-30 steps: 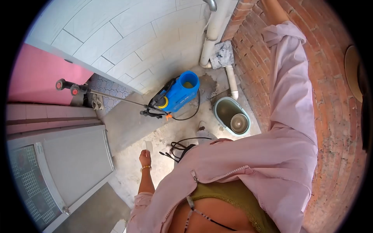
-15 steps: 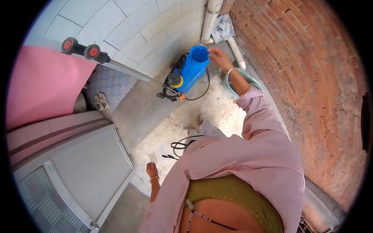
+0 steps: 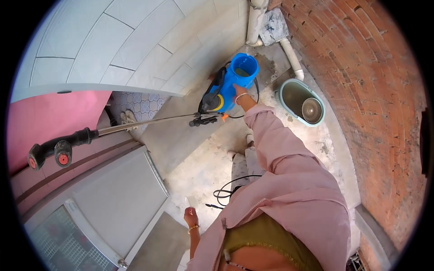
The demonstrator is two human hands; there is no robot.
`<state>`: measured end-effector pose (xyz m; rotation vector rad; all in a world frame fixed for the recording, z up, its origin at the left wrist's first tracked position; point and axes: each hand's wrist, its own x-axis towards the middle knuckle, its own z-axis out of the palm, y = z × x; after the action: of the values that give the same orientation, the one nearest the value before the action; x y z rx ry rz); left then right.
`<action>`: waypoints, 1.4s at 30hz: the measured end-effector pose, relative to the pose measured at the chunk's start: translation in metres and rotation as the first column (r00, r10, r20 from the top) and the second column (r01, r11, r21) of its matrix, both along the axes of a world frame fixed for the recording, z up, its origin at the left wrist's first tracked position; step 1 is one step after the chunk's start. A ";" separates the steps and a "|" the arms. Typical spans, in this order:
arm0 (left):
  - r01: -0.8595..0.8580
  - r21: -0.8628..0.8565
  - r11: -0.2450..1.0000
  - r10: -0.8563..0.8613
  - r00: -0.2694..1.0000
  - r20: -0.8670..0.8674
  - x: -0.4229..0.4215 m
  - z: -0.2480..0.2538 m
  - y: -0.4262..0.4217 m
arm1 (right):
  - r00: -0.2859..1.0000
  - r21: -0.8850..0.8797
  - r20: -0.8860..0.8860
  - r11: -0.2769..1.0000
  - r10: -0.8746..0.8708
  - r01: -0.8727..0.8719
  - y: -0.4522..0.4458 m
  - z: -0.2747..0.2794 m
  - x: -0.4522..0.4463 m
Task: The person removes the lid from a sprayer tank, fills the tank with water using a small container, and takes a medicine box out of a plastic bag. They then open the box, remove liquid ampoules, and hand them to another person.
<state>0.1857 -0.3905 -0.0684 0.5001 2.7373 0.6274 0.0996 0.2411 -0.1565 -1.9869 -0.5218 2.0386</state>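
Observation:
A blue backpack sprayer tank (image 3: 228,100) stands on the concrete floor with its round mouth uncovered and something pale showing inside. My right hand (image 3: 240,94), fingers stretched out, is at the tank's side below the mouth; whether it presses on it is unclear. From the sprayer a metal lance (image 3: 149,123) runs left to a black double nozzle (image 3: 62,149) with red centres. Low in the view, my left hand (image 3: 191,217) is closed on a small pale translucent item (image 3: 187,202), whose kind I cannot make out.
A pale green oval bucket (image 3: 283,106) with a round metal strainer (image 3: 312,109) stands by the brick wall (image 3: 361,90). White drainpipes (image 3: 291,58) fill the far corner. A grey-white door (image 3: 122,192) is at lower left, and black cable (image 3: 221,193) hangs near my legs.
My right hand has gone from the tank's rim down to its side. The nozzle end of the lance has swung lower and nearer. The bucket now shows fully, my arm no longer covering it.

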 end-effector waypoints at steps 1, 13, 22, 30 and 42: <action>-0.012 -0.032 0.999 0.014 0.999 0.038 0.006 0.002 0.003 | 0.999 0.110 0.036 0.993 0.031 -0.035 0.001 -0.012 -0.009; -0.233 0.068 0.970 0.216 0.956 0.199 0.039 0.007 0.005 | 0.995 -0.029 0.007 0.995 -0.099 0.099 0.035 -0.071 -0.054; -0.283 0.007 0.959 0.275 0.938 0.212 0.036 0.024 0.016 | 0.996 0.149 0.079 0.988 0.028 -0.040 0.043 -0.101 -0.052; -0.306 -0.132 0.943 0.332 0.897 0.291 0.021 0.037 0.044 | 0.995 0.116 0.077 0.992 -0.056 0.047 0.093 -0.052 -0.042; -0.210 -0.087 0.974 0.225 0.944 0.242 -0.002 0.034 0.046 | 0.993 0.057 -0.109 0.997 0.049 -0.044 0.090 -0.052 -0.016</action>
<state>0.1835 -0.3441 -0.0349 0.0937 2.5780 0.6109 0.0836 0.3307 -0.2080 -1.8362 -0.5985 2.1235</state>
